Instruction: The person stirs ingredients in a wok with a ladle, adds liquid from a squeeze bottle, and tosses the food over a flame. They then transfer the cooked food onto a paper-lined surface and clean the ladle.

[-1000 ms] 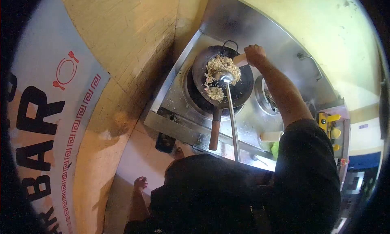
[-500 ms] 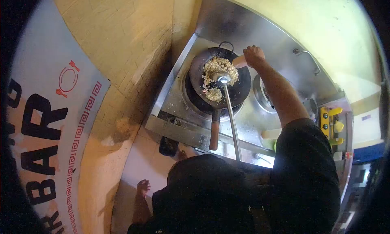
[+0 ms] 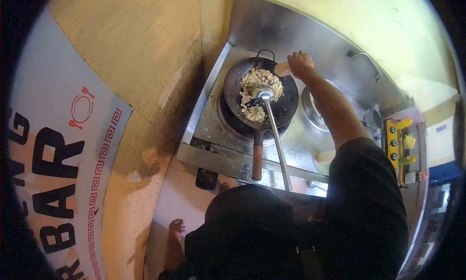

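My right hand [image 3: 301, 64] is closed around a pale bottle [image 3: 283, 69], tilted with its end over the right rim of a dark wok [image 3: 289, 98]. Fried rice [image 3: 262, 78] lies in the wok, most of it in one heap with a smaller clump nearer to me. A metal ladle [image 3: 263, 92] rests with its bowl on the rice, and its long handle leans over the near side, held by no hand. Beside the wok's wooden handle there is no hand either. Down at the lower left hangs my left hand [image 3: 177, 226], its fingers loosely bent and nothing visible in them.
The wok sits on a burner of a steel stove [image 3: 206, 122] with a raised back panel. To its right are a second burner ring [image 3: 313, 110], a pale cylinder [image 3: 325, 156] and a yellow rack [image 3: 394, 141]. A tiled wall [image 3: 160, 51] and a lettered banner [image 3: 58, 153] stand left.
The view has shifted slightly. My right hand and the bottle have moved a little up and left in the picture, still at the wok's rim. The ladle and rice look unchanged.
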The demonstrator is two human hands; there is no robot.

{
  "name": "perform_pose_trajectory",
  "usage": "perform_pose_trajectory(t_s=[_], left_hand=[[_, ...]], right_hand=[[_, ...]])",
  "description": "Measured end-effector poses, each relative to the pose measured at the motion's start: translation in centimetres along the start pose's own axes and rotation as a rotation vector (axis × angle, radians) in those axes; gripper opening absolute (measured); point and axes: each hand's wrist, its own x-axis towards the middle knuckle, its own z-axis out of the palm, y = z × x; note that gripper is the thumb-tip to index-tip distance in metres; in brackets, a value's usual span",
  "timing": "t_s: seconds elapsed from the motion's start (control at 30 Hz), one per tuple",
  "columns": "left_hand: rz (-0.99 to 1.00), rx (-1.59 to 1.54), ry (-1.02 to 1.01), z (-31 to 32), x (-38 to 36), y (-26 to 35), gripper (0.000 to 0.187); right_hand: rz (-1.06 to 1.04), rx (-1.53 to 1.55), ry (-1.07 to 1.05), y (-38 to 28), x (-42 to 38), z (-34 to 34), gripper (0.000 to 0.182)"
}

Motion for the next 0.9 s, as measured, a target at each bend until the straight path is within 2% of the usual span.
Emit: perform_pose_trajectory(t_s=[0.03, 0.07, 0.13, 0.23, 0.33, 0.43, 0.47, 0.53, 0.63, 0.73, 0.83, 0.9], left_hand=[[-0.024, 0.036, -0.131, -0.2, 0.0, 0.4, 0.018], [0.012, 0.191, 0.013, -0.1, 0.0, 0.0, 0.02], [0.087, 0.504, 0.304, 2.5, -1.4, -0.3, 0.023], [0.059, 0.022, -0.094, 0.9, -0.6, 0.5, 0.028], [0.007, -0.032, -0.214, 1.1, -0.4, 1.2, 0.028], [0.226, 0.311, 0.274, 1.8, -0.6, -0.6, 0.025], [0.15, 0.165, 0.201, 1.5, -0.4, -0.6, 0.022], [-0.005, -0.121, 0.054, -3.4, 1.5, -1.6, 0.015], [-0.037, 0.146, -0.112, -1.8, -0.1, 0.2, 0.011], [0.053, 0.15, 0.034, -4.1, 1.8, -1.9, 0.015], [-0.005, 0.049, 0.177, -2.2, -0.4, -1.3, 0.012], [-0.062, -0.104, 0.144, -1.9, -1.1, -1.5, 0.011]], right_hand=[[-0.001, -0.003, 0.026, -0.1, 0.2, 0.5, 0.019], [-0.001, -0.006, 0.051, -0.1, 0.4, 1.1, 0.019], [-0.005, 0.028, -0.03, -0.6, 0.8, 0.4, 0.015], [0.029, 0.043, -0.032, -0.8, 0.4, 0.0, 0.014], [0.025, 0.031, 0.016, -0.1, 0.3, 0.8, 0.017], [0.019, 0.039, -0.031, 0.1, -0.1, 0.5, 0.018], [0.023, 0.044, -0.06, 0.1, -0.2, 0.1, 0.018], [0.046, 0.081, -0.058, -0.5, -0.4, -0.5, 0.017], [0.034, 0.086, -0.071, -1.0, 0.2, -0.4, 0.016], [0.013, 0.075, -0.084, -0.8, 0.1, -0.4, 0.015], [0.053, 0.077, -0.033, -0.5, -0.3, 0.1, 0.017], [0.054, 0.071, 0.001, -0.5, -0.3, 0.6, 0.017]])
